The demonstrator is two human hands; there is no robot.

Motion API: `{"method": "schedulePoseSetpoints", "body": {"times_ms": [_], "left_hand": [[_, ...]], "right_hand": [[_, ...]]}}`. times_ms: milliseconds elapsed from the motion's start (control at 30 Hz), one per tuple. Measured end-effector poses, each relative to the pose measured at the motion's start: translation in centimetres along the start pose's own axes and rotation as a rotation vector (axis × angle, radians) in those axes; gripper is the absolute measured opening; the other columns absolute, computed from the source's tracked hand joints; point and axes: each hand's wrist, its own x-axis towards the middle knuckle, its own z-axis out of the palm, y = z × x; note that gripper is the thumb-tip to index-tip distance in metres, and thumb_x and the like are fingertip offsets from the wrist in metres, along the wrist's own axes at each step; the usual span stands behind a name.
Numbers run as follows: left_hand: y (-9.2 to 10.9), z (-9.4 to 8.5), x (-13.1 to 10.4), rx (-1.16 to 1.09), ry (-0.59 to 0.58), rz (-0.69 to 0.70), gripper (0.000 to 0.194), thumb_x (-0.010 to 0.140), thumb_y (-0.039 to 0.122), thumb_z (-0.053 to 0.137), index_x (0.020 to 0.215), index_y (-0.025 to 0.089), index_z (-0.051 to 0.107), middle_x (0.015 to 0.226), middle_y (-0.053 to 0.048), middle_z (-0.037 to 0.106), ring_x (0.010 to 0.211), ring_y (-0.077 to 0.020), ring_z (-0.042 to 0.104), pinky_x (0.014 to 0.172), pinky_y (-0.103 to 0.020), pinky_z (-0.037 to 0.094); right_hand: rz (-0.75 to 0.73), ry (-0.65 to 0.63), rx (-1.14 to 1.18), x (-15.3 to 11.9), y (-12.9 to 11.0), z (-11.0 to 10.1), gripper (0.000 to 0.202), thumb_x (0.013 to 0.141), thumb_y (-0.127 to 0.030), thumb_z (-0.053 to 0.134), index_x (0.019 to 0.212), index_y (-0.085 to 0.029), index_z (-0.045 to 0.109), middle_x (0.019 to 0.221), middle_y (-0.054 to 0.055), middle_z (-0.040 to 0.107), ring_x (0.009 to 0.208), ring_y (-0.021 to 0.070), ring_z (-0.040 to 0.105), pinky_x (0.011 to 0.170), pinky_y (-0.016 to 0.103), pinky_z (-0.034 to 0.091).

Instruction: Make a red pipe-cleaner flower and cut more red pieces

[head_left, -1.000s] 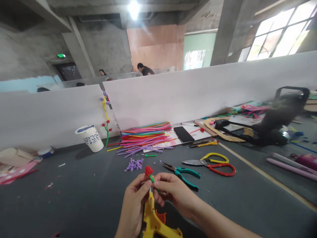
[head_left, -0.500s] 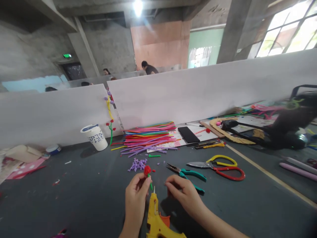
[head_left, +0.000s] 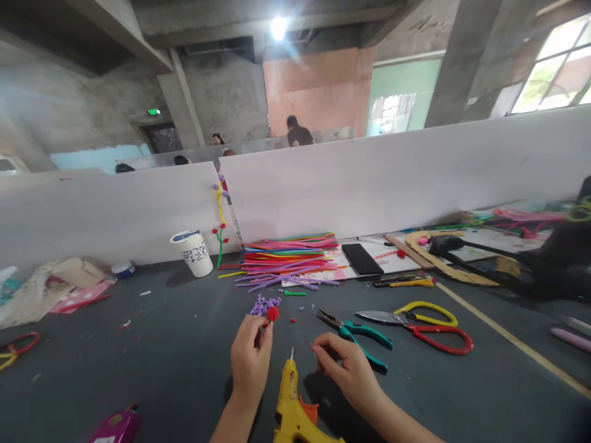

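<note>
Between the thumb and fingers of my left hand (head_left: 252,347) is a small red pipe-cleaner flower (head_left: 273,314), its head up. Its green stem, visible earlier, is now hidden by the fingers. My right hand (head_left: 344,363) is closed in a pinch, and whatever may be in it is too small to make out. A yellow hot glue gun (head_left: 290,400) lies between my hands with its nozzle pointing away from me. Just beyond the flower is a heap of short purple pieces (head_left: 264,304). Teal-handled pliers (head_left: 357,335) lie beyond my right hand.
Scissors (head_left: 415,323) with yellow and red handles lie at right. Behind are bundled pipe cleaners (head_left: 290,258), a black phone (head_left: 362,259) and a white cup (head_left: 194,255). A white partition (head_left: 369,178) borders the table. A magenta object (head_left: 117,426) is at front left.
My left hand has turned and shifted slightly away from the glue gun's nozzle with the flower, hiding its stem. My right hand keeps its pinch. The head view has swung left.
</note>
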Motion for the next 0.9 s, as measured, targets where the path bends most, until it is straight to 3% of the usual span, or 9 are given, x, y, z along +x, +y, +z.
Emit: {"method": "schedulePoseSetpoints", "body": {"times_ms": [333,433,533,667,767,900], "left_hand": [[0.2,0.2,-0.3,-0.086,0.063,-0.110,0.008,0.068,0.029,0.067,0.064,0.022,0.065,0.069,-0.002,0.058,0.063,-0.0164,0.048,0.064,-0.024,0.038],[-0.2,0.4,-0.3,-0.143,0.056,-0.244,0.013,0.065,0.032,0.069,0.064,0.020,0.064,0.059,0.001,0.054,0.054,-0.0130,0.044,0.053,-0.021,0.036],[-0.6,0.8,-0.2,-0.229,0.003,-0.422,0.020,0.066,0.035,0.069,0.069,0.017,0.063,0.051,0.004,0.050,0.041,-0.0084,0.036,0.039,-0.018,0.027],[-0.4,1.5,-0.4,-0.382,-0.070,-0.614,0.021,0.064,0.033,0.071,0.069,0.014,0.063,0.048,0.007,0.042,0.038,-0.0040,0.030,0.036,-0.015,0.019],[-0.1,2.3,-1.2,-0.576,-0.137,-0.745,0.019,0.061,0.028,0.074,0.068,0.014,0.064,0.050,0.006,0.047,0.039,-0.0037,0.036,0.040,-0.015,0.028],[0.0,3.3,-2.5,-0.902,-0.207,-0.854,0.020,0.054,0.023,0.079,0.063,0.015,0.064,0.059,0.002,0.058,0.053,-0.0099,0.054,0.055,-0.021,0.041]], "right_hand": [[-0.041,-0.020,-0.073,-0.5,-0.1,0.4,0.024,0.084,-0.029,0.042,0.068,-0.017,0.054,0.057,-0.001,0.053,0.053,0.0128,0.049,0.052,0.023,0.036],[-0.025,-0.019,-0.068,-0.5,0.3,0.6,0.024,0.085,-0.029,0.042,0.069,-0.017,0.054,0.059,-0.001,0.053,0.055,0.0133,0.050,0.053,0.023,0.037],[0.010,-0.030,-0.033,-0.4,0.8,0.7,0.024,0.085,-0.030,0.043,0.068,-0.017,0.054,0.058,-0.001,0.052,0.056,0.0136,0.050,0.054,0.023,0.037],[0.066,-0.056,0.036,0.0,1.0,0.9,0.017,0.082,-0.028,0.047,0.077,-0.017,0.059,0.065,0.000,0.057,0.059,0.0144,0.053,0.056,0.023,0.040],[0.049,-0.079,0.055,0.4,0.5,1.1,0.014,0.078,-0.023,0.051,0.084,-0.017,0.061,0.073,0.002,0.061,0.064,0.0146,0.054,0.059,0.023,0.041],[0.047,-0.059,0.039,0.9,-0.5,1.5,0.011,0.075,-0.025,0.052,0.071,-0.017,0.059,0.067,0.000,0.057,0.062,0.0135,0.051,0.058,0.022,0.039]]}}
